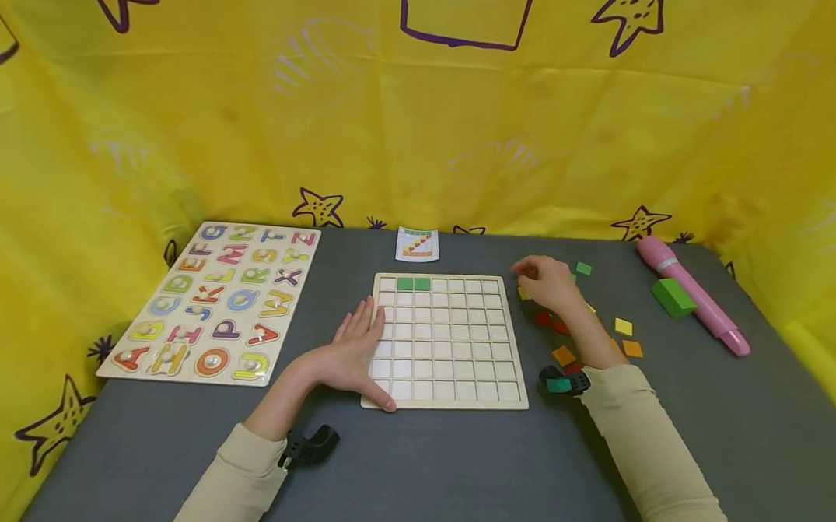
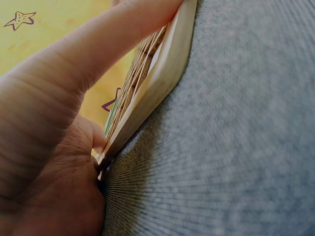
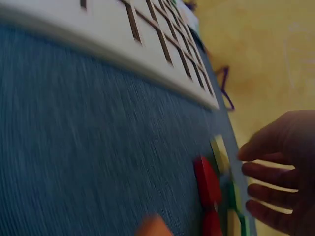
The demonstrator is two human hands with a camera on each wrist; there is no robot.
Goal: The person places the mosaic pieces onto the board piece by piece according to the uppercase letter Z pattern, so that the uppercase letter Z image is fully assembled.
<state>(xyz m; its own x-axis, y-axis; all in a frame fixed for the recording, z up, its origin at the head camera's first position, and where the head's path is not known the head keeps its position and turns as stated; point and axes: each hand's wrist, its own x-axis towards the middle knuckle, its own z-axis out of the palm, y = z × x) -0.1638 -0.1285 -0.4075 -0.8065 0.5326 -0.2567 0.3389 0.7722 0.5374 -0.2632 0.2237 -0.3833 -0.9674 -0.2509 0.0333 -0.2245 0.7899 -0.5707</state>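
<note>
A wooden grid board (image 1: 448, 340) with white cells lies at the middle of the table, two green tiles (image 1: 414, 284) set in its top row. Spread fingers of my left hand (image 1: 347, 359) rest along the board's left edge, and its thumb touches the bottom corner. In the left wrist view, that thumb (image 2: 113, 42) lies over the board's rim. Just right of the board's upper right corner hovers my right hand (image 1: 548, 284), fingers loosely bent, above loose square tiles. Nothing shows between its fingers (image 3: 270, 174) in the right wrist view. Red tiles (image 3: 206, 182) lie below it.
A small pattern card (image 1: 417, 245) lies behind the board. An alphabet puzzle board (image 1: 220, 303) is on the left. Yellow (image 1: 623, 327) and orange tiles (image 1: 632, 349) lie scattered on the right, before a green block (image 1: 674, 298) and a pink microphone-like toy (image 1: 710, 309).
</note>
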